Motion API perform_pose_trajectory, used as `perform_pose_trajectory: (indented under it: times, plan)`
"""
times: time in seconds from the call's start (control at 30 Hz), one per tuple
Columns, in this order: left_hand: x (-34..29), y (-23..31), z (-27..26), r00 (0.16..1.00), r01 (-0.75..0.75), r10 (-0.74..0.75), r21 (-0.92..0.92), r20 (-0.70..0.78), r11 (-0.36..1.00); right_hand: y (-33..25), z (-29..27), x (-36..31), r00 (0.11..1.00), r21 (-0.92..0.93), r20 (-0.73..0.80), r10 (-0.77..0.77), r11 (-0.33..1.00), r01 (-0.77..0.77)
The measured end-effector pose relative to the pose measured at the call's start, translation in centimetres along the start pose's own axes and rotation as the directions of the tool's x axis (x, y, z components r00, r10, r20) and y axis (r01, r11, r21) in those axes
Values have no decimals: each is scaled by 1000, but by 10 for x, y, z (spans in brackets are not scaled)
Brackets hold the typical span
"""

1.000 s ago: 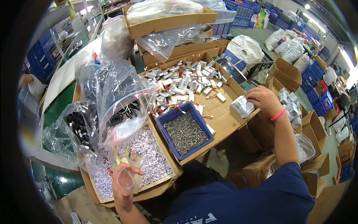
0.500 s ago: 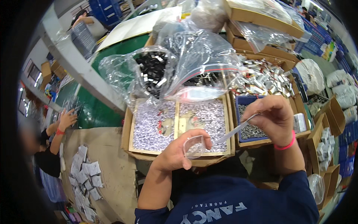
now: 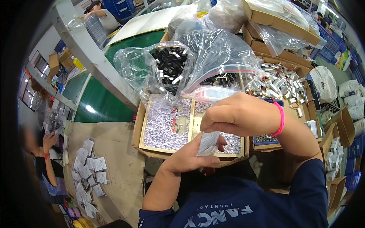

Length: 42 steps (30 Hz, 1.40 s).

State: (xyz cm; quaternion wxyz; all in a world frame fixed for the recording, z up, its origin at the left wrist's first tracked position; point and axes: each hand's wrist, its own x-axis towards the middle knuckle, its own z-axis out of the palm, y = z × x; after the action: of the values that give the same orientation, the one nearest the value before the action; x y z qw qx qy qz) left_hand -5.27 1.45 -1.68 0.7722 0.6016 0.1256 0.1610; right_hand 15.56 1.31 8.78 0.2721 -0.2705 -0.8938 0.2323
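My left hand (image 3: 181,159) grips a small clear plastic bag (image 3: 203,151) by its sides, thumb in front. A printed white paper slip (image 3: 210,140) stands in the bag's mouth. Over it, my right hand (image 3: 237,114) bends down with its fingers pinched together at the slip's upper edge; the fingertips are partly hidden behind the hand. Both hands are above the front of a divided wooden tray (image 3: 190,127) of small whitish pieces (image 3: 163,125). The right hand and wrist cover part of its right compartment.
Right of the tray, a blue bin (image 3: 280,102) holds small metal screws (image 3: 266,139). Behind lie a clear bag of black parts (image 3: 169,66) and a carton of silver wired parts (image 3: 283,81). Filled packets (image 3: 91,167) lie on cardboard at left, near a co-worker's hand (image 3: 48,140).
My right hand has moved left and brought the slip from beside the bag into its mouth. My left hand has closed in around the bag. The view has shifted slightly.
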Motion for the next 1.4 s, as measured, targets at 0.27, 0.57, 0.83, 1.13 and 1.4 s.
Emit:
perform_pose_trajectory:
  times: [0.27, 0.57, 0.83, 1.13, 1.4]
  plan:
    - [10, -4, -1, 996, -92, 92, -73, -7, 993, 14, 16, 2, 998, 21, -1, -68, 997, 68]
    - [23, -6, 7, 962, -179, 126, -214, -242, 960, 15, 23, -17, 992, 8, -122, 19, 1000, -18]
    - [32, -5, 16, 956, -227, 176, -210, -233, 951, 13, 17, -33, 995, -249, -83, -51, 968, 29]
    - [37, -23, 26, 952, -203, 90, -384, -293, 901, 10, 17, -42, 992, -343, -128, -3, 938, -42]
    - [38, -31, 24, 947, -180, 58, -372, -317, 911, 19, 19, -42, 990, -269, -138, -42, 963, 4]
